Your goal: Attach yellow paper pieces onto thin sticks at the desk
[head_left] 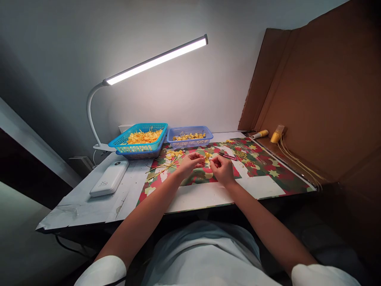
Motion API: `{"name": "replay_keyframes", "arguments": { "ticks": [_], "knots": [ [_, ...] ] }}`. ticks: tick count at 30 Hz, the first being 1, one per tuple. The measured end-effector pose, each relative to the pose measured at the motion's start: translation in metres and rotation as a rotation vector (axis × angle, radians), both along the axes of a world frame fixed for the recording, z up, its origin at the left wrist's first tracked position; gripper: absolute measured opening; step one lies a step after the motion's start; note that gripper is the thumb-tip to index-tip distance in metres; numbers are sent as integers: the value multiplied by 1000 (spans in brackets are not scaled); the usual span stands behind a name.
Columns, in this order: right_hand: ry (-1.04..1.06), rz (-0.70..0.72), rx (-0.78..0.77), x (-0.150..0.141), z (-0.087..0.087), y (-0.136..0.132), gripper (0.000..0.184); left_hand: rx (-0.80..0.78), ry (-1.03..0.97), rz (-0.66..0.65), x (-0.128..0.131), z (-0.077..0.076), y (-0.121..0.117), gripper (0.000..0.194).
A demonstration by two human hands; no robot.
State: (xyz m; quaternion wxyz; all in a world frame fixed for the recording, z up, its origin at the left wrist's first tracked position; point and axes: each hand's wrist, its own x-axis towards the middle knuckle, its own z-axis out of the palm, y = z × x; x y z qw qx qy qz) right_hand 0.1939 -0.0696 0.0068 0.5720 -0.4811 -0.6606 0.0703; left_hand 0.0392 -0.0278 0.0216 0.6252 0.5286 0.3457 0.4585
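My left hand [191, 163] and my right hand [222, 168] meet over the red and green patterned mat [262, 167] at the middle of the desk. Both have their fingers curled in a pinch, fingertips almost touching. A small yellow piece [208, 155] shows between them, too small to name. A few yellow pieces and thin yellow strands [166, 161] lie on the mat just left of my left hand. A pink-handled tool [228, 156] rests on the mat behind my right hand.
Two blue baskets [139, 140] [189, 136] of yellow pieces stand at the back. A white power bank [109, 178] lies at the left. A lit desk lamp [154, 61] arches overhead. Cardboard [321, 99] walls the right side, with yellow thread spools [275, 136] at its foot.
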Motion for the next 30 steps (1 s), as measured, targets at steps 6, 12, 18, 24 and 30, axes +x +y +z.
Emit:
{"name": "replay_keyframes", "arguments": {
  "ticks": [6, 12, 18, 24, 30],
  "knots": [
    [-5, -4, -14, 0, 1, 0, 16, 6, 14, -8, 0, 0, 0, 36],
    [0, 4, -23, -1, 0, -1, 15, 0, 5, -6, 0, 1, -1, 38],
    [8, 16, -38, -3, -1, -1, 12, 16, 4, -1, 1, -1, 0, 40],
    [20, 13, -49, -2, -1, -2, 15, 47, 8, 11, 1, -3, 1, 36],
    [5, 13, -42, -1, -2, 0, 15, 122, 53, 14, 1, -5, 1, 33]
  ]
}}
